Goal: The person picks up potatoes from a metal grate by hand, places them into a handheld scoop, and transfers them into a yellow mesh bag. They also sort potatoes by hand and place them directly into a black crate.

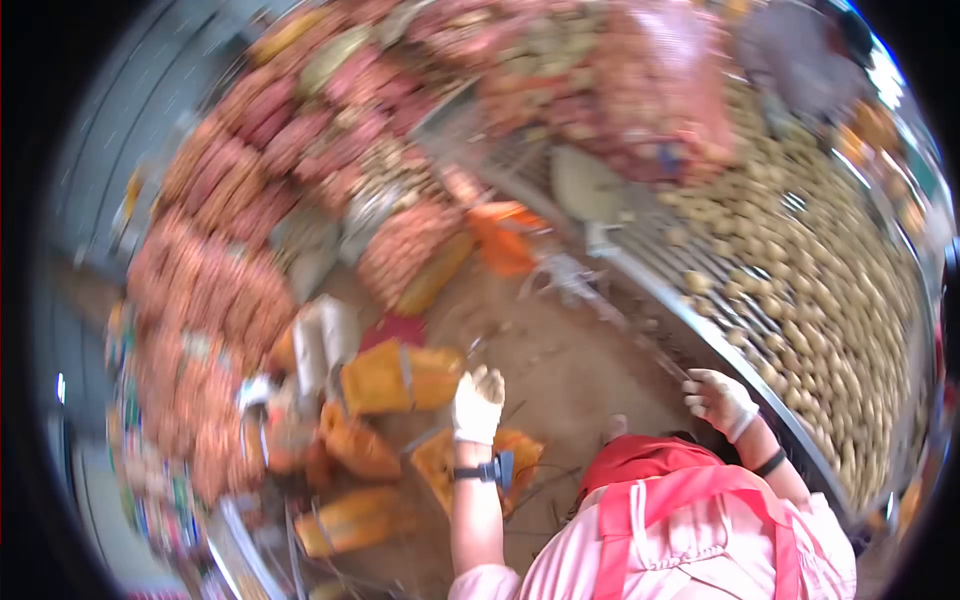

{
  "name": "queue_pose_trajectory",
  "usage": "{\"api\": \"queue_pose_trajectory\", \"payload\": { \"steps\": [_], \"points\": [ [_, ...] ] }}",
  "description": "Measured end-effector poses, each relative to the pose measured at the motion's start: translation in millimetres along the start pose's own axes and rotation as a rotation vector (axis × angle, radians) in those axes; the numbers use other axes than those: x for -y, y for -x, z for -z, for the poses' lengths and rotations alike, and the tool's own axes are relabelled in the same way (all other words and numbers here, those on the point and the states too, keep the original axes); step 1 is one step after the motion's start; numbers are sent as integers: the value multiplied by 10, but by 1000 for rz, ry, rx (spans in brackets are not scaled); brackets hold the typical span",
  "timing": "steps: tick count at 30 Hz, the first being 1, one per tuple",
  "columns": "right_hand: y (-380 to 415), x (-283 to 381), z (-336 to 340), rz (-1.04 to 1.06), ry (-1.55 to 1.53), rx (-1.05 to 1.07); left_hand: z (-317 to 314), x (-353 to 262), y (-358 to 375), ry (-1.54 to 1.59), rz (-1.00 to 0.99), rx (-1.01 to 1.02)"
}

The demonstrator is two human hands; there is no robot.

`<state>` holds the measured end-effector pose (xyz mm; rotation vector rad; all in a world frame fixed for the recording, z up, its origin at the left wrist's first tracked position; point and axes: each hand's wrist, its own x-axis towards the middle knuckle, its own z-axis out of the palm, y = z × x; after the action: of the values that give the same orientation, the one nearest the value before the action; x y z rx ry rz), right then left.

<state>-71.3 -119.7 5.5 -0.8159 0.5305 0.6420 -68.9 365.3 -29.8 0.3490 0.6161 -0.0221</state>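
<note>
My left hand, in a whitish glove with a soiled palm side, is raised over the brown floor, its fingers curled; whether anything small is in them is blurred. Just left of it lies an orange-yellow bundle with a pale band. My right hand, also gloved, is beside the metal edge of the sorting table. Its fingers are bent near the end of a thin, pale cord-like strip; contact is too blurred to tell. Many round, tan potato-like items cover the table.
Filled reddish mesh sacks are piled at the left and top. Orange bags lie on the floor at lower left. An orange cloth or bag is near the table's far end. Another person is at the upper right.
</note>
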Motion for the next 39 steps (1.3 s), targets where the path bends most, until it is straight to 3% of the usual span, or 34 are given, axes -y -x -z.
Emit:
{"api": "queue_pose_trajectory", "payload": {
  "steps": [1,5,7,13,21,22,25,29,30,31,33,35,37,39],
  "points": [
    [131,1,76,37,5,-49,-13,241,-146,-67,209,178],
    [417,28,710,69,-132,-158,-385,1314,-493,-512,386,40],
    [561,39,1011,109,-200,-197,-815,1799,-418,-782,316,59],
    [1121,208,1998,235,-409,-402,-1704,2850,-341,-1208,218,206],
    [1755,212,3225,510,-695,-547,-2138,3525,-1009,-1623,-243,277],
    [1821,222,3277,519,-716,-592,-2159,3540,-1168,-1740,-268,331],
    [1937,101,3384,594,-756,-634,-2297,3697,-1395,-2339,-649,434],
    [2079,39,3030,652,-825,-756,-2381,3914,-1686,-2657,-509,357],
    [2081,29,2945,642,-859,-798,-2397,3937,-1748,-2706,-553,352],
    [2071,0,2903,650,-841,-787,-2408,3967,-1814,-2667,-591,346],
    [1994,-35,2843,659,-799,-760,-2499,3986,-1926,-2515,-453,430],
    [1849,24,2781,664,-725,-662,-2556,4111,-2002,-2159,-121,615],
    [1628,358,2429,641,-691,-621,-3128,4305,-1237,-1597,525,794],
    [1396,638,2148,605,-633,-502,-3373,4532,-764,-1475,495,1213]
  ]
}}
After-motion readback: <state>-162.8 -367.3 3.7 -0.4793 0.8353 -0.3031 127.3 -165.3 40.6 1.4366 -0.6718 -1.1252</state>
